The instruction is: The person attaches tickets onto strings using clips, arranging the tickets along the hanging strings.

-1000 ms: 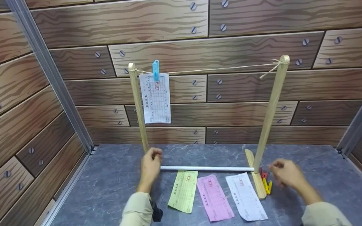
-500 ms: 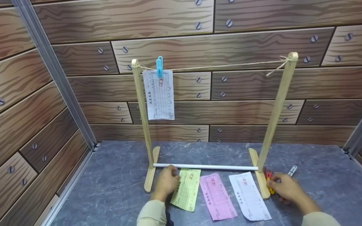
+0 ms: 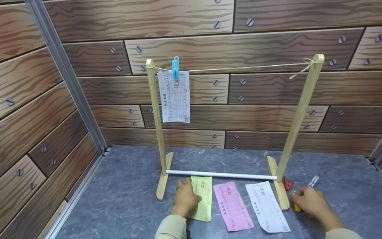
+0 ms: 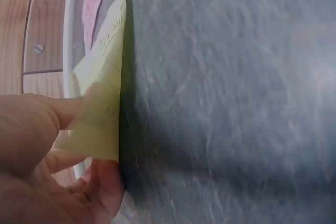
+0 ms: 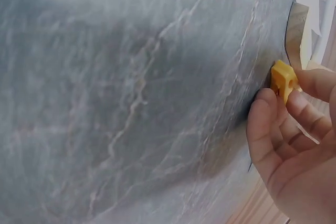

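Note:
My left hand (image 3: 185, 198) is at the left edge of a yellow printed slip (image 3: 206, 200). In the left wrist view the yellow slip (image 4: 107, 129) is bent up off the table between thumb and fingers. My right hand (image 3: 312, 203) pinches a yellow clothespin (image 3: 296, 207), mostly covered by the fingers; its end (image 5: 283, 80) shows in the right wrist view. A pink slip (image 3: 233, 206) and a white slip (image 3: 268, 207) lie flat to the right of the yellow one. Another white slip (image 3: 174, 99) hangs from the string under a blue clothespin (image 3: 175, 68).
A wooden stand has a left post (image 3: 157, 116), a right post (image 3: 300, 116), a string (image 3: 237, 68) on top and a white rod (image 3: 221, 174) below. Beside its right foot (image 3: 279, 192) lie a red clothespin (image 3: 287, 184) and a white one (image 3: 313, 181).
My left hand has come from beside the left post down to the yellow slip and lifted its edge. The right hand has reached the clothespins and taken the yellow one. The view has shifted slightly.

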The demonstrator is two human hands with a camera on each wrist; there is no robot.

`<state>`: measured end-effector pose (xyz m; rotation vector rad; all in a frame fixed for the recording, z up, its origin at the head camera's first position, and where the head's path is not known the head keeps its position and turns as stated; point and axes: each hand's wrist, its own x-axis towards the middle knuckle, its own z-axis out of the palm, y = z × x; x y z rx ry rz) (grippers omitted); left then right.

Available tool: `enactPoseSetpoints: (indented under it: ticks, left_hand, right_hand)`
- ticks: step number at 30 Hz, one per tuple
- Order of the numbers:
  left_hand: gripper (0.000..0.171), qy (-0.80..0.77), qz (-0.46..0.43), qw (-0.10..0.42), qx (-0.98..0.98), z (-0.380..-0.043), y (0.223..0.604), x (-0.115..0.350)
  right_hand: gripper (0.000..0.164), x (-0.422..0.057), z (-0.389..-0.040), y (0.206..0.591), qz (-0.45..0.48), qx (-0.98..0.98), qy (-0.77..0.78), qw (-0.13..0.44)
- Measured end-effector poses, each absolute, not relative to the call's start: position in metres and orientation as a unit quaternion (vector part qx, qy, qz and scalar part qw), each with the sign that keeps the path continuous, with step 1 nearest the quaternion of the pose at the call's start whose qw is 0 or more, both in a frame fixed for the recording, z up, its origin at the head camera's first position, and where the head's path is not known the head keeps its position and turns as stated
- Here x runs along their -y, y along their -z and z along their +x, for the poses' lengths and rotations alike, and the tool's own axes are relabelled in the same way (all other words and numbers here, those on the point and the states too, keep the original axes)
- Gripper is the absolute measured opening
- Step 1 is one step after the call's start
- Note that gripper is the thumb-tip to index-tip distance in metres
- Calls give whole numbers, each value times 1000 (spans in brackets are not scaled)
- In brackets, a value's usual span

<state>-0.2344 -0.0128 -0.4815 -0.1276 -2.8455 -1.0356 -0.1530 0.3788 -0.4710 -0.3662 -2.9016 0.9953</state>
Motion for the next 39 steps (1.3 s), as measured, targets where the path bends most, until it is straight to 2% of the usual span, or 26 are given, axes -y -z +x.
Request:
enactPoseSetpoints:
  ticks: [4, 9, 20, 24, 31, 39]
  left_hand:
    - [60, 356, -43, 53, 932, -234, 481, 14]
    - [40, 343, -69, 66, 934, -234, 482, 18]
    - [8, 357, -121, 161, 912, -239, 482, 22]
    - [10, 374, -134, 188, 898, -242, 484, 24]
    - [15, 384, -142, 221, 885, -246, 483, 33]
    - [16, 418, -100, 164, 888, -246, 478, 40]
  right_hand:
    - [21, -381, -151, 468, -141, 927, -347, 19]
    - [18, -380, -150, 457, -155, 915, -373, 14]
    - [14, -365, -154, 429, -118, 887, -442, 60]
    - [13, -356, -155, 421, -99, 893, -433, 73]
    - [14, -335, -158, 401, -43, 892, -431, 128]
    - [12, -319, -160, 377, -12, 877, -469, 107]
